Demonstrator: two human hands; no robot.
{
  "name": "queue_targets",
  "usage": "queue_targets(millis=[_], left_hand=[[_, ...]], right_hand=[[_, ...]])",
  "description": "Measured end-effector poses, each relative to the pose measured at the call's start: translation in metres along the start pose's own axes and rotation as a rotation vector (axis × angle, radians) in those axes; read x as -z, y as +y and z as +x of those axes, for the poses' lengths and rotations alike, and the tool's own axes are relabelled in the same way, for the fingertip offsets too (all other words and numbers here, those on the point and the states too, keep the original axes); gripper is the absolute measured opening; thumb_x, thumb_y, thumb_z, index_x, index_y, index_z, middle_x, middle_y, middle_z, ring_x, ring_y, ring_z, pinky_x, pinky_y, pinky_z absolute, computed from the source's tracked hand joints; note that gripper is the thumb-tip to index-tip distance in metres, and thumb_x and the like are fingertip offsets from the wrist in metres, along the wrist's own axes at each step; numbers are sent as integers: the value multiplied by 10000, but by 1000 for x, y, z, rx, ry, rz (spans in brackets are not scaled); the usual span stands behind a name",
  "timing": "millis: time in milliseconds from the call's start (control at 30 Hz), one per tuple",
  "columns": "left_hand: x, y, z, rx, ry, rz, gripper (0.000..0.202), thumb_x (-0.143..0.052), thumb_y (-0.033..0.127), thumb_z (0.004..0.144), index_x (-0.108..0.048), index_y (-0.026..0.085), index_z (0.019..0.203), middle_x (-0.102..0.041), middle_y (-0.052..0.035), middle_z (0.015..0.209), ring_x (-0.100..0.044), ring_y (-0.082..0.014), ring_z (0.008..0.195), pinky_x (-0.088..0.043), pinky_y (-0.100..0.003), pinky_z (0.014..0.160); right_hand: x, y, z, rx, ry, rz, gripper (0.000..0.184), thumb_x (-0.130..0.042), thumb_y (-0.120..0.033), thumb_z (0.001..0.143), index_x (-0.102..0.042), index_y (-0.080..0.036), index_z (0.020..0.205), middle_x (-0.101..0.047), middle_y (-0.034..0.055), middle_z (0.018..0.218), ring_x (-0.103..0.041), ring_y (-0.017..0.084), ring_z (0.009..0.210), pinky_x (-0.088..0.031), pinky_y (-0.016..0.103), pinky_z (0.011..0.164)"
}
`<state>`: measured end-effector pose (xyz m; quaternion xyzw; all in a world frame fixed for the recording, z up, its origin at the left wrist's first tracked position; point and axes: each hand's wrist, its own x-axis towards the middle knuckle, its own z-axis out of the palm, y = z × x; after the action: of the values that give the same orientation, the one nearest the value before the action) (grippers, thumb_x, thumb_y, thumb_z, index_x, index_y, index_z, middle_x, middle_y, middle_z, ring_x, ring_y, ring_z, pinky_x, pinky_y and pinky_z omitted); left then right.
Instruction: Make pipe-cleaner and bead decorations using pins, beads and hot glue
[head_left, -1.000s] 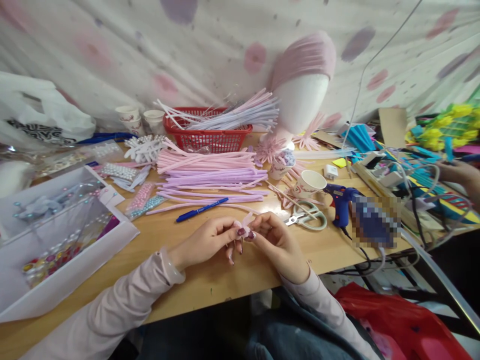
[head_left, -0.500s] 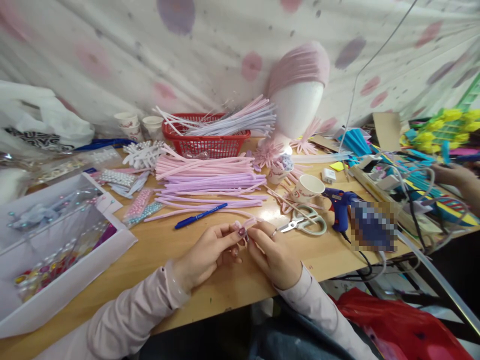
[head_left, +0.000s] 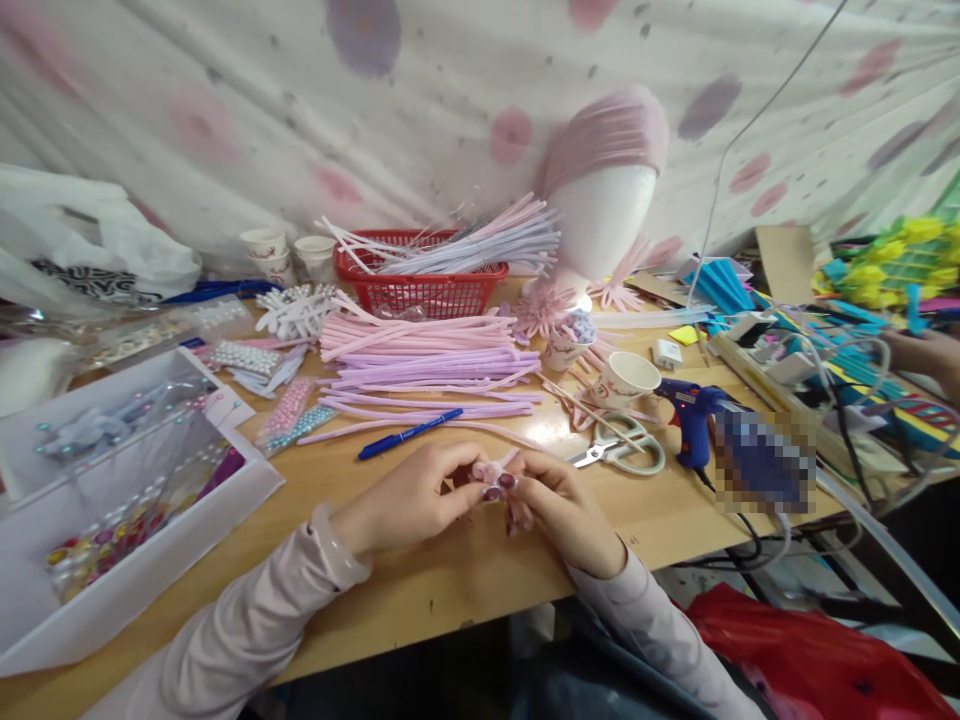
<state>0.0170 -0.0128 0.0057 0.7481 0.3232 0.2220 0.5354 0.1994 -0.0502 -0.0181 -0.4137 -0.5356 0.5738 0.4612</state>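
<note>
Above the table's front edge, my left hand and my right hand meet and pinch a pale pink pipe cleaner between thumbs and fingers. Its held part is bent into small loops; my fingers hide some of it. Just beyond them lie a blue pen and a long pink pipe cleaner stem. Scissors with pale handles rest to the right of my right hand. Behind are piles of pink pipe cleaners and purple pipe cleaners.
A white box of beaded sticks stands at left. A red basket and a mannequin head are at the back. On the right are a paper cup, a blue glue gun, cables and another person's hand.
My thumbs have come together over the pink pipe cleaner, and my right hand has turned in its grip. The view has shifted slightly, moving the table things a little rightward.
</note>
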Motion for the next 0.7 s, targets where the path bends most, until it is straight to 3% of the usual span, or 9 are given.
queue_targets(millis=[67,233,367,467,600,700], left_hand=[[0,-1,-1,-14,29,23,164,-542,282,879,-557,163,767,-537,10,738,-513,-115,648,-436,-236,595],[-14,-12,1,24,20,-290,331,-438,452,936,-552,162,822,-569,3,715,-565,-126,592,-474,-256,577],[-26,-15,1,-78,238,-132,350,-408,393,968,-537,172,730,-575,12,667,-536,-113,598,-435,-241,611],[-31,-14,1,-97,354,-56,351,-432,362,963,-501,176,673,-529,29,612,-508,-103,584,-408,-228,598],[-36,-13,2,-44,327,-236,372,-433,426,950,-469,186,667,-456,43,582,-466,-99,513,-400,-219,489],[-39,-13,3,-22,337,-302,372,-431,458,944,-458,193,684,-435,49,589,-469,-101,496,-419,-223,469]], right_hand=[[1,0,1,43,-6,-39,325,-616,-409,851,-538,-189,625,-501,-39,511,-485,104,469,-446,241,489],[-1,-2,-1,165,-48,-221,285,-519,-378,930,-548,-186,720,-543,-11,643,-511,119,593,-430,260,595],[-8,4,-2,157,-50,-263,296,-366,-365,1000,-493,-201,788,-530,-4,688,-524,137,644,-443,292,661],[-13,10,-1,193,-31,-296,243,-371,-343,1005,-460,-214,819,-494,-24,673,-495,128,609,-427,277,621],[-15,10,-2,296,-19,-260,224,-356,-298,1012,-479,-228,838,-459,-40,635,-457,117,545,-395,248,531],[-13,7,-4,393,-5,-365,225,-366,-279,1006,-521,-227,851,-489,-22,666,-479,127,588,-411,259,573]])
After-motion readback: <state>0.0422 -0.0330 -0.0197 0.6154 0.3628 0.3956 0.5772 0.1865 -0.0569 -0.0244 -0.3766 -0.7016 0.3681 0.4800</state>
